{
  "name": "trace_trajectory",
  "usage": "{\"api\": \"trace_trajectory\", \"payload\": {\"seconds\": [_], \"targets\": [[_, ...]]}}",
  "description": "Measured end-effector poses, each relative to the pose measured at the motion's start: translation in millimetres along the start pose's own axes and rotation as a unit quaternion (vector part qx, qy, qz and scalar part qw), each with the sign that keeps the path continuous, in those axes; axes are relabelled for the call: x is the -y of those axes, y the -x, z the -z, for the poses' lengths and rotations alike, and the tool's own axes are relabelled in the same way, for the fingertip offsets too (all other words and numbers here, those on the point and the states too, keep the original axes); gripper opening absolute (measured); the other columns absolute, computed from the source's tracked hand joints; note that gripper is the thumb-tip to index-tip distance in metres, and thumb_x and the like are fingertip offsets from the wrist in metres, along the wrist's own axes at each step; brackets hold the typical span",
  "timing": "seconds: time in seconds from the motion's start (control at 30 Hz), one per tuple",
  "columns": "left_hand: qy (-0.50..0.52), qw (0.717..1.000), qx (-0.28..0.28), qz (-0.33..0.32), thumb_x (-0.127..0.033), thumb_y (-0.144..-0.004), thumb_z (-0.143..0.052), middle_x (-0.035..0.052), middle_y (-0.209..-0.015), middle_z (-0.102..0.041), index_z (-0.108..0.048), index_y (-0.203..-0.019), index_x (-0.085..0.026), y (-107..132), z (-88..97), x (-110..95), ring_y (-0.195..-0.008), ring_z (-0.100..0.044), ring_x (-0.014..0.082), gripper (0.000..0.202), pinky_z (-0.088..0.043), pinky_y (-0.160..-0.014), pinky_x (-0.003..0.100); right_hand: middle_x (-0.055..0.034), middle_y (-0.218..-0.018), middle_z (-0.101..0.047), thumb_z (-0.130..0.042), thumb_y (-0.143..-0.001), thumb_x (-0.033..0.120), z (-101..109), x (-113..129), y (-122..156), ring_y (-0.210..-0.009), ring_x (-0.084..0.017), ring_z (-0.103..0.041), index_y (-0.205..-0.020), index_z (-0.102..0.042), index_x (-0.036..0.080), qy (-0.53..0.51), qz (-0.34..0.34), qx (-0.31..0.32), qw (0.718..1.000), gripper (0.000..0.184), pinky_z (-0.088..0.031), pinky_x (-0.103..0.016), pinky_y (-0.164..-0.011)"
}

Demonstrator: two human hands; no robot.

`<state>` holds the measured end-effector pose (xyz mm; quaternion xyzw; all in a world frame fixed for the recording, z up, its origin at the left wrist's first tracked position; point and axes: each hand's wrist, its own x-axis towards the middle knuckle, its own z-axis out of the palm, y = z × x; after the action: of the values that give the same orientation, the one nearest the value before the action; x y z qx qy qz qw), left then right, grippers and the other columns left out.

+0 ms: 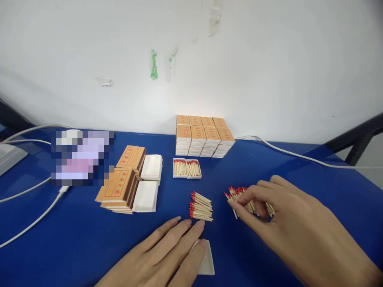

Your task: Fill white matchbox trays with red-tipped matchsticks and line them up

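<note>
My right hand point(287, 219) is over a loose pile of red-headed matches point(236, 191), thumb and forefinger pinched on matches at its left edge. How many they grip is hidden. Flat and with fingers stretched out, my left hand point(170, 255) rests on the table. Its forefinger touches the near end of a smaller row of matches point(201, 207), heads pointing left. Its thumb lies over a white matchbox tray point(208, 261), partly covered by the hand. Beyond the row, two trays filled with matches point(187, 168) stand side by side.
Stacked closed matchboxes point(205, 137) stand against the white wall. To the left are orange matchbox sleeves point(119, 185) and stacked white trays point(146, 195). A blurred-out device point(83, 155) with white cables point(38, 227) lies farther left. Another cable point(287, 151) runs along the back right.
</note>
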<state>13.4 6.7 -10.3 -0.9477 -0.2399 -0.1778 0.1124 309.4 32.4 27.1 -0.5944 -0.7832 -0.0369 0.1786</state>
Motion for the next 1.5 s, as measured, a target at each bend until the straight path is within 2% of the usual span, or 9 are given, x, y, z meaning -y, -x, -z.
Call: {"api": "trace_trajectory", "payload": {"seconds": [0.17,0.2,0.43,0.57,0.67,0.8,1.07,1.3,1.5], "targets": [[-0.016,1.000,-0.008,-0.006,-0.018,-0.121,-0.030,0.0032,-0.154,-0.071,-0.071,-0.145,-0.019,5,0.0,0,-0.148,-0.059,0.0213,0.048,-0.026,-0.136,0.040,-0.0021,-0.073,-0.067,-0.068,-0.098,0.034,-4,2,11,-0.075,-0.026,-0.064,-0.078,-0.068,0.030,0.058,0.020,0.022,0.998,0.021,-0.042,-0.036,-0.056],[-0.013,1.000,0.014,-0.004,-0.018,-0.122,-0.030,0.0026,-0.156,-0.070,-0.071,-0.146,-0.020,4,0.6,0,-0.148,-0.059,0.0213,0.047,-0.025,-0.136,0.040,-0.0022,-0.072,-0.067,-0.067,-0.099,0.033,-4,3,13,-0.075,-0.027,-0.065,-0.077,-0.067,0.030,0.063,0.019,0.020,0.998,0.022,-0.042,-0.037,-0.056],[-0.017,1.000,0.003,-0.009,-0.022,-0.122,-0.033,0.0015,-0.159,-0.068,-0.071,-0.147,-0.021,0,-0.1,0,-0.149,-0.059,0.0223,0.045,-0.028,-0.135,0.040,-0.0030,-0.069,-0.065,-0.054,-0.103,0.027,-3,6,12,-0.072,-0.029,-0.067,-0.071,-0.057,0.028,0.075,0.036,0.002,0.997,0.033,-0.042,-0.038,-0.054],[-0.026,1.000,-0.001,-0.017,-0.022,-0.122,-0.033,0.0007,-0.159,-0.068,-0.071,-0.146,-0.022,5,-3.3,0,-0.148,-0.060,0.0234,0.046,-0.033,-0.132,0.040,-0.0012,-0.068,-0.064,-0.062,-0.096,0.018,-5,7,7,-0.070,-0.027,-0.065,-0.071,-0.056,0.028,0.039,0.058,0.009,0.998,0.028,-0.043,-0.039,-0.056],[-0.026,1.000,-0.002,-0.015,-0.023,-0.122,-0.031,0.0015,-0.158,-0.068,-0.070,-0.148,-0.021,7,-2.5,0,-0.146,-0.062,0.0228,0.046,-0.036,-0.130,0.039,0.0011,-0.070,-0.064,-0.067,-0.099,0.016,-5,12,1,-0.069,-0.023,-0.061,-0.075,-0.062,0.026,-0.024,0.065,0.015,0.997,0.026,-0.047,-0.040,-0.065],[-0.026,1.000,-0.001,-0.009,-0.018,-0.121,-0.030,0.0019,-0.156,-0.070,-0.070,-0.144,-0.020,4,1.0,0,-0.144,-0.064,0.0220,0.047,-0.036,-0.130,0.039,-0.0002,-0.076,-0.064,-0.064,-0.105,0.014,-7,23,-7,-0.077,-0.021,-0.057,-0.084,-0.066,0.023,-0.074,0.096,0.011,0.993,0.024,-0.047,-0.039,-0.072],[-0.028,1.000,-0.002,-0.012,-0.017,-0.120,-0.031,0.0035,-0.157,-0.069,-0.070,-0.145,-0.019,3,-2.1,-1,-0.143,-0.065,0.0220,0.046,-0.031,-0.132,0.039,-0.0032,-0.086,-0.067,-0.056,-0.108,0.007,-17,32,-12,-0.080,-0.022,-0.054,-0.094,-0.072,0.020,-0.074,0.175,0.019,0.982,0.025,-0.046,-0.042,-0.080],[-0.026,1.000,0.003,-0.006,-0.018,-0.120,-0.033,0.0046,-0.158,-0.068,-0.070,-0.147,-0.018,2,1.4,0,-0.146,-0.062,0.0227,0.046,-0.038,-0.130,0.038,-0.0025,-0.082,-0.063,-0.061,-0.109,0.014,-10,28,-14,-0.085,-0.022,-0.053,-0.093,-0.071,0.021,-0.102,0.113,0.005,0.988,0.020,-0.045,-0.036,-0.070],[-0.021,1.000,0.009,-0.012,-0.022,-0.121,-0.032,0.0039,-0.159,-0.067,-0.068,-0.150,-0.020,6,2.3,-1,-0.148,-0.061,0.0231,0.046,-0.037,-0.131,0.039,-0.0014,-0.076,-0.060,-0.062,-0.110,0.029,-6,15,-14,-0.078,-0.023,-0.054,-0.090,-0.068,0.025,-0.049,0.039,-0.030,0.998,0.021,-0.047,-0.036,-0.066]]}}
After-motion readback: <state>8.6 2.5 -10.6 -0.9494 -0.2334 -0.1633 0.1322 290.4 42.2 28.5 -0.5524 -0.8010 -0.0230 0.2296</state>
